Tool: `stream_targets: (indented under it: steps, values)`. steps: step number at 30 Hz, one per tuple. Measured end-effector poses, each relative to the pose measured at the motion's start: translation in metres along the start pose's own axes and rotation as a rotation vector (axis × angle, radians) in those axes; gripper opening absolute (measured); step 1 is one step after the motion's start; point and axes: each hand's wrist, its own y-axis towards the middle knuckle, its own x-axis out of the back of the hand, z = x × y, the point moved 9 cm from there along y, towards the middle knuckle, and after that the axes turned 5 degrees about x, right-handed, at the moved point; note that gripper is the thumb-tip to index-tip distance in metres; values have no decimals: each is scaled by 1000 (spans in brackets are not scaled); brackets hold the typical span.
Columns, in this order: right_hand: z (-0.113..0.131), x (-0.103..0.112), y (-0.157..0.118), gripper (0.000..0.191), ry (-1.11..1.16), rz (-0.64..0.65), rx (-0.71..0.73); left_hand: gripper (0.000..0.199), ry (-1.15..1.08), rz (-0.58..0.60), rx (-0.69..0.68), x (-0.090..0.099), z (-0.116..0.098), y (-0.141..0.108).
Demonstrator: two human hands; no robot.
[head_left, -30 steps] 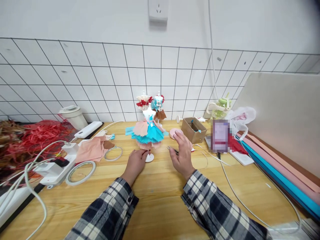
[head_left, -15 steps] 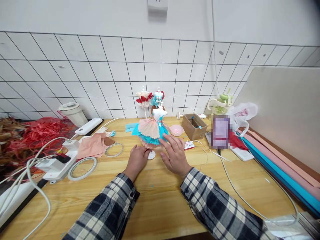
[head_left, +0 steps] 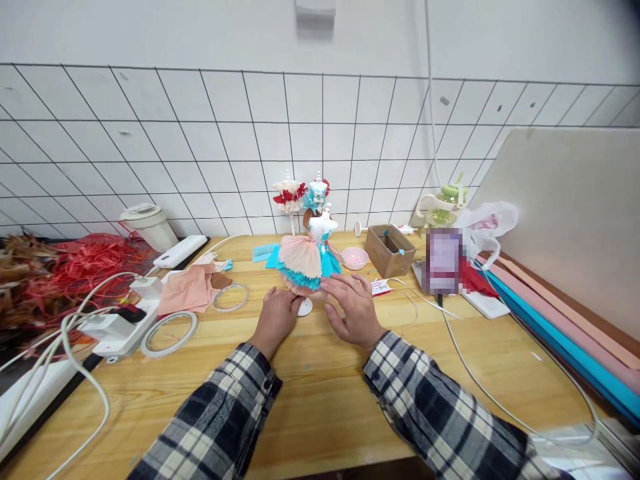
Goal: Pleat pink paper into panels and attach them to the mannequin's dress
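A miniature dress form (head_left: 324, 229) with a white bust stands in front of me, wearing a layered crepe-paper skirt (head_left: 303, 257) in pale peach and turquoise. Its round white base (head_left: 305, 307) shows below the hem. My left hand (head_left: 279, 319) is closed at the left edge of that base, thumb and fingers together, with the fingertips partly hidden. With fingers stretched out, my right hand (head_left: 354, 308) touches or nearly touches the skirt's lower right side. Behind stand two more small dress forms, one with a cream top and red flowers (head_left: 289, 197), one in turquoise (head_left: 317, 195).
Left lie white tape rings (head_left: 170, 335), peach paper (head_left: 186, 290), a power strip (head_left: 125, 328) with cables and red shreds (head_left: 95, 267). Right are a pink bowl (head_left: 355, 258), a cardboard box (head_left: 390, 251), a blurred phone (head_left: 443, 261), a cable and paper rolls (head_left: 560, 333).
The dress form has turned slightly and its bust sits a little further right. Both hands keep nearly the same place; the whole view has shifted a little.
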Motion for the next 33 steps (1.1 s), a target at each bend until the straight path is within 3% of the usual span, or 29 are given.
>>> stream_targets:
  steps: [5, 8, 11, 13, 16, 18, 20, 23, 27, 33]
  values:
    - [5, 0, 4, 42, 7, 23, 61, 33, 6, 18, 0, -3, 0, 1]
    - [5, 6, 4, 45, 31, -42, 65, 34, 13, 14, 41, -2, 6, 1]
    - [-2, 20, -4, 48, 104, -178, -21, 34, 49, 19, 133, -4, 18, 1]
    - [-6, 23, -12, 46, 181, -201, -116, 34, 79, 36, 176, -8, 25, 2]
    - [9, 3, -22, 31, 322, 41, -130, 34, 119, 59, 205, -15, 28, 10]
    - [37, -17, -30, 23, 416, 277, 11, 35, 139, 69, 203, -21, 26, 21]
    - [65, -28, -39, 21, 477, 411, 182, 38, 151, 78, 198, -28, 22, 37]
    - [78, -38, -44, 23, 478, 462, 278, 42, 154, 94, 183, -38, 16, 63]
    - [59, -50, -45, 23, 449, 500, 210, 44, 129, 116, 141, -47, 12, 86]
    - [18, -54, -39, 25, 504, 444, 62, 38, 23, 152, -44, -42, -7, 74]
